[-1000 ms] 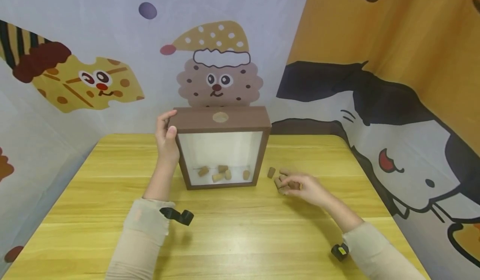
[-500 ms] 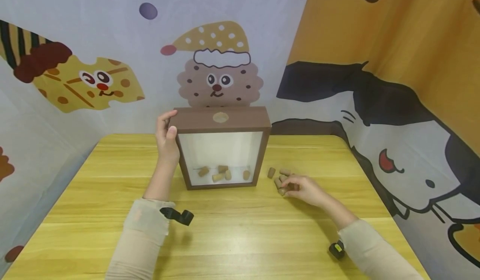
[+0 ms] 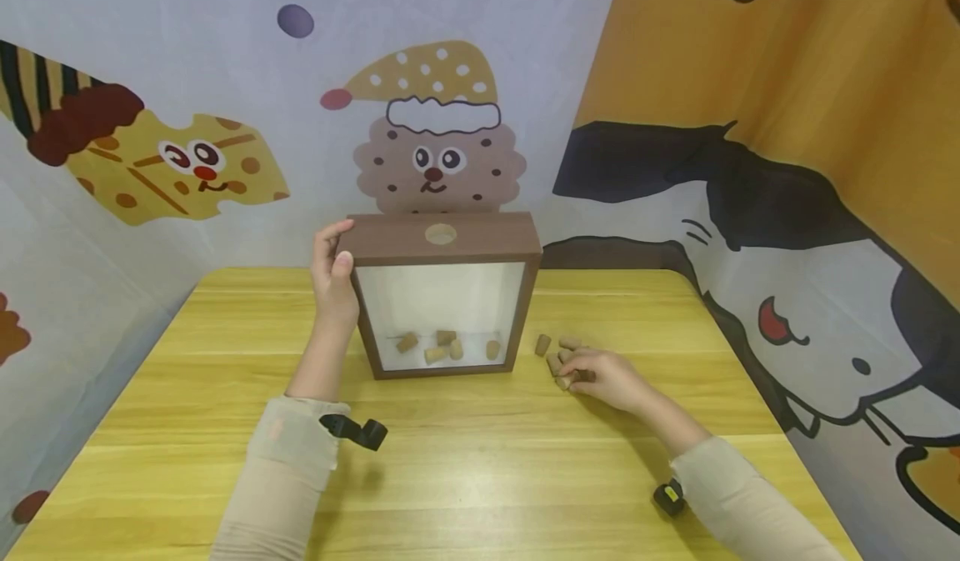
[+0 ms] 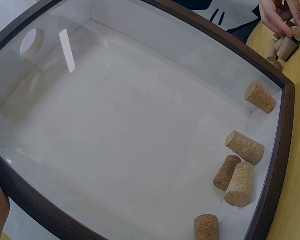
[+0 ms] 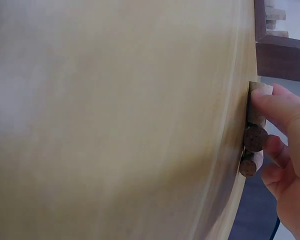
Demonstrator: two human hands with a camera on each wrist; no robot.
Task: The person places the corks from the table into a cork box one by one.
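A brown-framed shadow box (image 3: 491, 244) with a clear front stands upright on the table, a round hole (image 3: 441, 234) in its top. My left hand (image 3: 335, 286) grips its upper left corner, thumb at the front edge. Several corks (image 4: 238, 184) lie along the bottom inside. To the right of the box is a small pile of loose corks (image 3: 555, 364), where my right hand (image 3: 611, 380) reaches in from the side. Its thumb and finger pinch a cork (image 5: 258, 111) at the pile, seen close in the right wrist view; other corks sit against it.
The wooden table (image 3: 480, 469) extends in front of the box and to both sides. A cloth backdrop (image 3: 247, 69) printed with cartoon figures hangs right behind it. Black camera mounts (image 3: 360, 433) stick out from both wrists.
My right hand has shifted slightly left at the pile, its forearm moving the same way, and more of the loose corks show. The left hand and box stay in place.
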